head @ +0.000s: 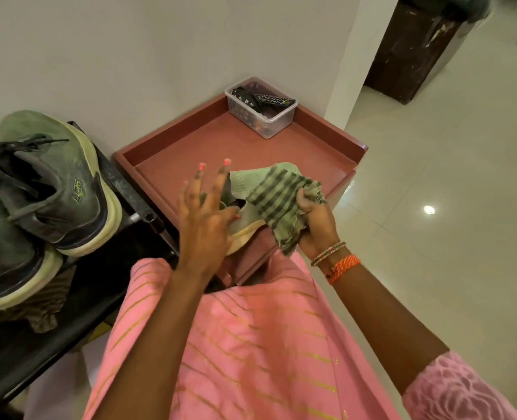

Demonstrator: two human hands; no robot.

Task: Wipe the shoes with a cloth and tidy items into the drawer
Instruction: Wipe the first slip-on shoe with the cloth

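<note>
A light green shoe (245, 184) with a pale yellow sole lies at the front edge of the reddish tray top (190, 140) of a drawer unit. My right hand (314, 219) grips a green striped cloth (278, 201) that is draped over the shoe's right side. My left hand (202, 216) is against the shoe's left side, fingers straight and spread upward, thumb lying on the shoe. Much of the shoe is hidden by the cloth and my hands.
Two grey-green sneakers (51, 189) sit on a black rack (124, 189) at the left, with another cloth (42, 310) hanging under them. A clear plastic box (260, 109) holding remote controls stands in the tray's far corner. Glossy floor tiles (433, 192) lie to the right.
</note>
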